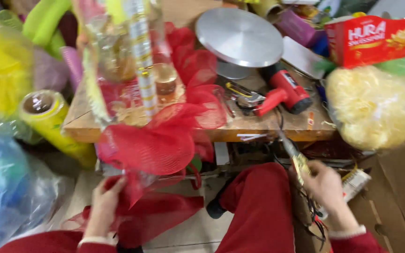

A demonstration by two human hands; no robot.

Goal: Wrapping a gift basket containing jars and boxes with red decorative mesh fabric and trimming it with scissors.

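1. A low wooden table is bearing a round silver metal turntable.
2. Red mesh netting is hanging off the table's front edge.
3. The left hand is pinching the netting's lower edge, fingers closed.
4. The right hand is gripping a slim gold-tipped tool, fingers curled round it.

Right hand item blurred — unclear; red box cut off.

Coarse red mesh cloth, smooth matt metal turntable, worn wooden table
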